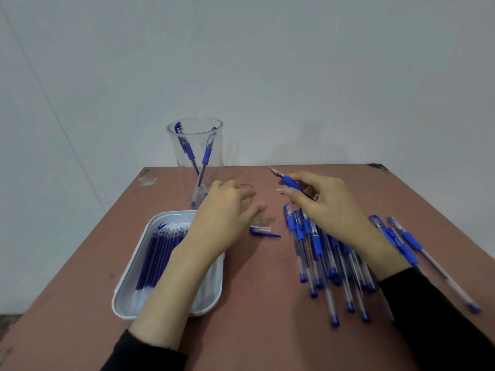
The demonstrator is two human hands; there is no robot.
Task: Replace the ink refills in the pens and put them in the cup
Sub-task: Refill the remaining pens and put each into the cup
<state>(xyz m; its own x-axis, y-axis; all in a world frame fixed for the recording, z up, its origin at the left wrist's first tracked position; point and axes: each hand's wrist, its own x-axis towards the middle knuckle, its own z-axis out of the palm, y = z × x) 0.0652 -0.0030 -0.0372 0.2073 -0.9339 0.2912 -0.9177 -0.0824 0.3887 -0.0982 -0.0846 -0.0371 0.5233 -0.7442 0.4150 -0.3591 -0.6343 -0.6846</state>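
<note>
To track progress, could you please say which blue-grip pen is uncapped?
The blue-grip clear pen in the right hand; its tip is bare, the piled pens capped.

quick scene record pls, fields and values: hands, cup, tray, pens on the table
left hand: over tray's far end, blurred, fingers loose, nothing seen in it
right hand: grips uncapped pen, tip pointing far-left
cup: clear, upright, two pens inside
tray: white, holds row of refills
loose pens: heap under right forearm
cap: on table between the hands
</note>
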